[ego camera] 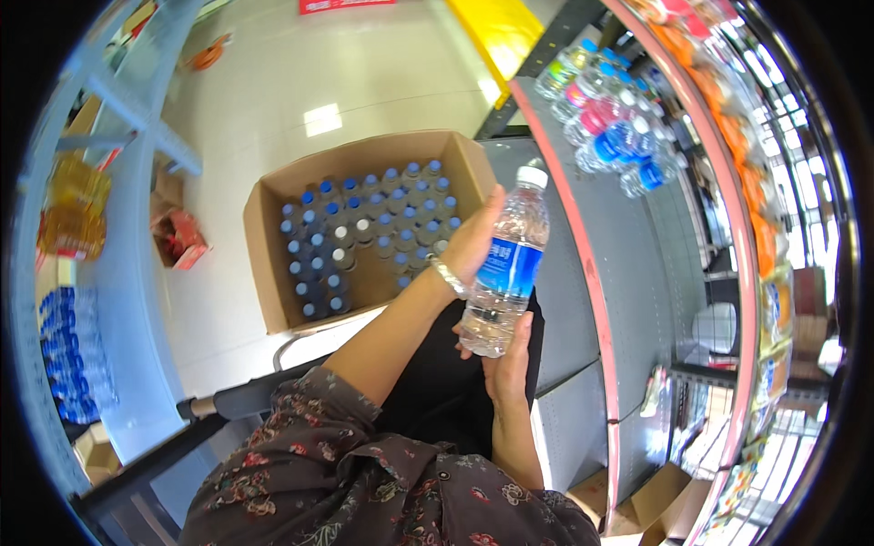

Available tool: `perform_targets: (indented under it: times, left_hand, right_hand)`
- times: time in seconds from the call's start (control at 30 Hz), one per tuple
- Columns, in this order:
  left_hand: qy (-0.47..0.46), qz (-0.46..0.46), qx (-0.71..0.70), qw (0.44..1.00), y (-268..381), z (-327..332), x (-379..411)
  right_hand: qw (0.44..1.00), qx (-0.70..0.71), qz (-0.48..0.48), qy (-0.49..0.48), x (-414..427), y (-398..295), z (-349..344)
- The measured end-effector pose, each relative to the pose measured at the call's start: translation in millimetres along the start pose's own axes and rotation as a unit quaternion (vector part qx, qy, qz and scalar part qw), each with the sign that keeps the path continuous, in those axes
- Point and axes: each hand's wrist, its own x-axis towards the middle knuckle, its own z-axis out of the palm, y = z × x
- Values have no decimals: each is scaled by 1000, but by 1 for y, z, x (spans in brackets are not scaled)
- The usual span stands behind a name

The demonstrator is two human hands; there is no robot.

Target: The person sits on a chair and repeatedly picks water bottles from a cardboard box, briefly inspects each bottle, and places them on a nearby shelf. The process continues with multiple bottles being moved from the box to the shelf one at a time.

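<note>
A clear plastic water bottle [512, 266] with a white cap and a blue label leans to the right in front of me. My left hand [471, 242], with a bracelet at the wrist, grips it along its upper left side. At the bottle's base my right hand [509, 362] holds it from below, the thumb up along its side. Just beyond my left forearm stands an open cardboard box [256, 252] of upright bottles [386, 222]. Most caps there are blue and several are white. Bare cardboard shows at the box's near middle.
Right of me runs a grey metal shelf [573, 300] with a pink edge, bearing several bottles [608, 123] at its far end. On the left, a light blue rack [130, 327] holds oil jugs [75, 205] and packed water bottles [75, 355]. A red box [181, 239] lies near it.
</note>
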Motion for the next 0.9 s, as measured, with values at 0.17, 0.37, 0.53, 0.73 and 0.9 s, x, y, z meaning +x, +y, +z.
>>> perform_targets:
  times: [0.17, 0.37, 0.53, 0.73, 0.9]
  left_hand:
    - [-30, 15, -5, 999, 16, 5, -15]
    - [-63, 58, 76, 993, 23, -19, -27]
    - [-60, 104, 93, 988, 26, -17, -27]
    - [-37, 110, 102, 988, 23, -13, -24]
    - [-30, 128, 109, 985, 23, -11, -22]
  right_hand:
    - [998, 47, 9, -37, -5, -7, 9]
    - [974, 157, 62, -152, -6, 11, 1]
    - [902, 337, 127, -238, -3, 7, 10]
    - [884, 379, 156, -225, -2, 10, 11]
    - [883, 390, 160, -209, -3, 10, 10]
